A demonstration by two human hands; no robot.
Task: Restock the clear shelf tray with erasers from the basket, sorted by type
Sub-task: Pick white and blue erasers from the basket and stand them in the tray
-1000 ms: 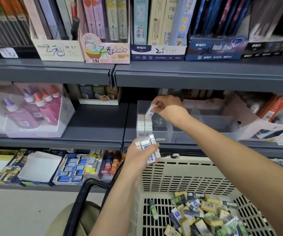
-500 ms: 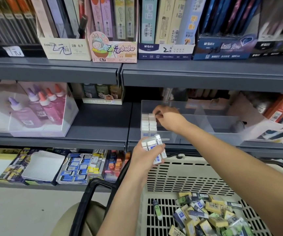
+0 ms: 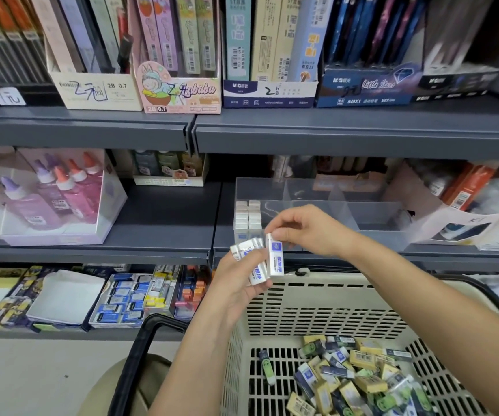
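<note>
White eraser (image 3: 275,257) with blue print stands upright, its top pinched by the right hand (image 3: 309,231), which has come back from the clear tray (image 3: 365,219); the left hand (image 3: 234,285) grips the remaining erasers (image 3: 255,273) above the basket (image 3: 317,304).

Person, seen from the head camera. The left forearm (image 3: 188,355) and the right forearm (image 3: 422,295) were bare from the wrist to the frame's edge. The left grip (image 3: 236,282) and the right grip (image 3: 308,232) were likewise bare. Clothing appeared only at the lower edge: a knee in plain, unpatterned khaki-olive trousers (image 3: 149,376) beneath the left forearm.
</note>
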